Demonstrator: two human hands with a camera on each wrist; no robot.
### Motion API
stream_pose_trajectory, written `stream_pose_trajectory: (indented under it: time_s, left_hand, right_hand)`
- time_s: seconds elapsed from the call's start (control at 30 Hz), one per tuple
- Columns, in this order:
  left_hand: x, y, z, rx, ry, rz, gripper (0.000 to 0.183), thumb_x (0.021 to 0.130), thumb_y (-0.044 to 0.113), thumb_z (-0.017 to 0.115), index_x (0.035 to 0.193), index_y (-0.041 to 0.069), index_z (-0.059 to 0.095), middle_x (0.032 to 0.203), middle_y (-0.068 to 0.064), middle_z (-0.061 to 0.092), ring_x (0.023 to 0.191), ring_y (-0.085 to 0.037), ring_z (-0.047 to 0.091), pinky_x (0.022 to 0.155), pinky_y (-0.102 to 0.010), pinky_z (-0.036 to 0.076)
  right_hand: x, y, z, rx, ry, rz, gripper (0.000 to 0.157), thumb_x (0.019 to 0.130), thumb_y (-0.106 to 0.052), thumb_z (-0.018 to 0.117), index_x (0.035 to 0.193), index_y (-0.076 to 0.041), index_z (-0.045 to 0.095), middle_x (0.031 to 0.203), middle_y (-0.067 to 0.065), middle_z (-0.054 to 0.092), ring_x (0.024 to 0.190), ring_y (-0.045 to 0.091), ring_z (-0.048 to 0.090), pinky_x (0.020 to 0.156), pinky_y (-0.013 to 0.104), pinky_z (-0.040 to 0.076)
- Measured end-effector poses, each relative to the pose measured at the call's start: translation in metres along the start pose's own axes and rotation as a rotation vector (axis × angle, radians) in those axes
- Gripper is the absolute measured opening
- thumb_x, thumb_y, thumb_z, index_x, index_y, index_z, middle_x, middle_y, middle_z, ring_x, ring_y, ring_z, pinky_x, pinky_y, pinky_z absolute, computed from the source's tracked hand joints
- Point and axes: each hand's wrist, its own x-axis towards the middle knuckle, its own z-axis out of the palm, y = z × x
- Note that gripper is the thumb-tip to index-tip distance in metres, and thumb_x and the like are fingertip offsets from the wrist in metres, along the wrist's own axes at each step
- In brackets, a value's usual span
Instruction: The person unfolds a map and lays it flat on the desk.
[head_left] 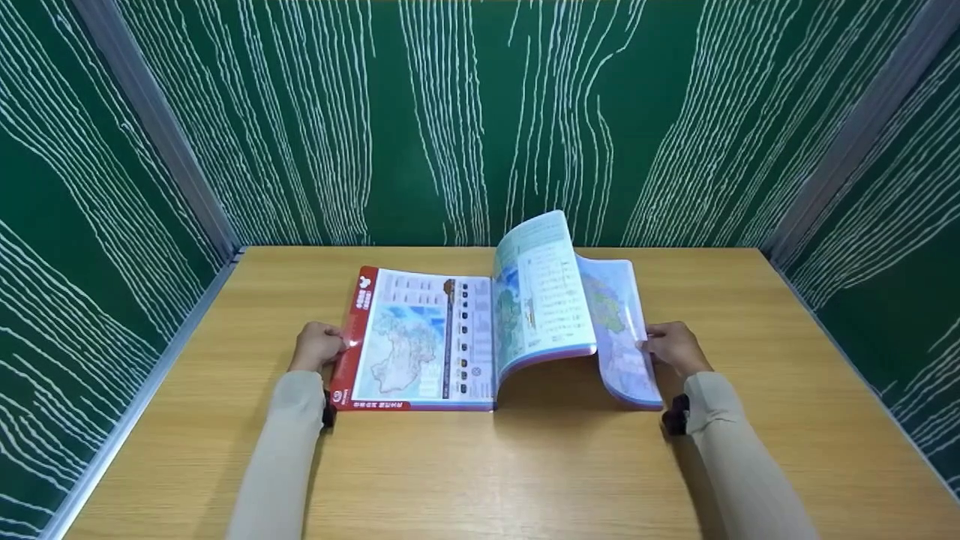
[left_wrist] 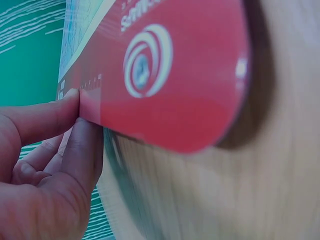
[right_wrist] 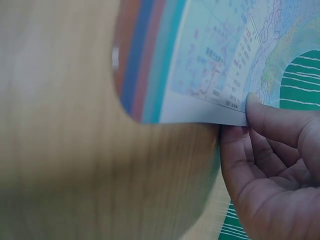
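A map booklet (head_left: 409, 349) with a red border lies spread on the table, its printed pages showing maps and text. At its left edge my left hand (head_left: 318, 346) pinches the red margin between thumb and fingers; the left wrist view shows the thumb on top of the red sheet (left_wrist: 190, 90). My right hand (head_left: 676, 347) pinches the outer edge of a right-hand map page (head_left: 616, 322), thumb above and fingers beneath. Between them a curved bundle of pages (head_left: 544, 292) stands up from the spine. In the right wrist view, striped colored borders (right_wrist: 145, 65) run along the pinched page.
The wooden table (head_left: 480, 480) extends around the booklet on all sides. Green panels with white wavy lines (head_left: 420, 112) rise behind it and at both sides, with grey posts (head_left: 161, 127) in the corners. Dark wrist devices (head_left: 676, 415) sit at the cuffs.
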Motion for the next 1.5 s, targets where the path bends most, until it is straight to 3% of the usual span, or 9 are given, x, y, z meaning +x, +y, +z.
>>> stream_pose_trajectory:
  time_s: [0.3,0.53,0.73,0.93,1.2,1.5]
  left_hand:
    - [0.003,-0.004,-0.004,-0.042,-0.027,-0.041,0.034,0.088,-0.002,0.054,0.122,-0.007,0.057,0.122,-0.026,0.059,0.098,-0.031,0.065,0.083,-0.043,0.056]
    - [0.002,-0.002,-0.009,-0.045,-0.048,-0.063,0.04,0.093,0.002,0.052,0.132,-0.006,0.05,0.13,-0.027,0.054,0.115,-0.041,0.058,0.093,-0.052,0.051]
    - [0.002,-0.003,-0.01,-0.039,-0.032,-0.076,0.035,0.09,0.003,0.056,0.124,-0.005,0.056,0.125,-0.025,0.057,0.103,-0.033,0.063,0.088,-0.047,0.054]
    - [0.005,-0.005,-0.009,0.029,0.013,-0.03,0.029,0.086,0.002,0.059,0.114,-0.006,0.062,0.117,-0.024,0.062,0.089,-0.024,0.062,0.074,-0.035,0.054]
    - [0.005,-0.006,-0.012,-0.018,-0.007,-0.056,0.04,0.089,-0.001,0.054,0.129,-0.007,0.054,0.129,-0.028,0.055,0.105,-0.034,0.061,0.09,-0.048,0.054]
    - [0.004,-0.006,-0.016,-0.044,-0.028,-0.069,0.042,0.092,0.0,0.052,0.133,-0.005,0.05,0.131,-0.028,0.053,0.114,-0.041,0.058,0.09,-0.05,0.053]
  right_hand:
    - [0.0,0.002,-0.002,-0.011,0.021,0.024,0.047,0.093,-0.004,0.055,0.134,0.016,0.043,0.13,0.036,0.051,0.109,0.031,0.059,0.09,0.04,0.054]
    - [0.003,0.005,-0.007,-0.022,0.028,0.04,0.048,0.092,-0.005,0.056,0.134,0.015,0.044,0.132,0.035,0.05,0.101,0.022,0.06,0.086,0.032,0.056]
    - [0.001,0.005,-0.008,-0.028,0.034,0.05,0.047,0.092,-0.004,0.056,0.133,0.016,0.045,0.13,0.036,0.051,0.099,0.022,0.061,0.084,0.033,0.056]
    - [0.0,0.007,-0.01,-0.006,0.049,0.061,0.045,0.091,-0.002,0.057,0.131,0.016,0.047,0.12,0.031,0.06,0.08,0.01,0.06,0.068,0.022,0.054]
    - [0.0,0.01,-0.013,-0.02,0.072,0.08,0.045,0.091,-0.003,0.057,0.132,0.014,0.048,0.123,0.031,0.059,0.08,0.01,0.061,0.068,0.022,0.054]
    - [0.002,0.012,-0.015,0.009,0.072,0.124,0.046,0.092,-0.002,0.056,0.134,0.013,0.046,0.124,0.03,0.057,0.081,0.011,0.06,0.067,0.02,0.053]
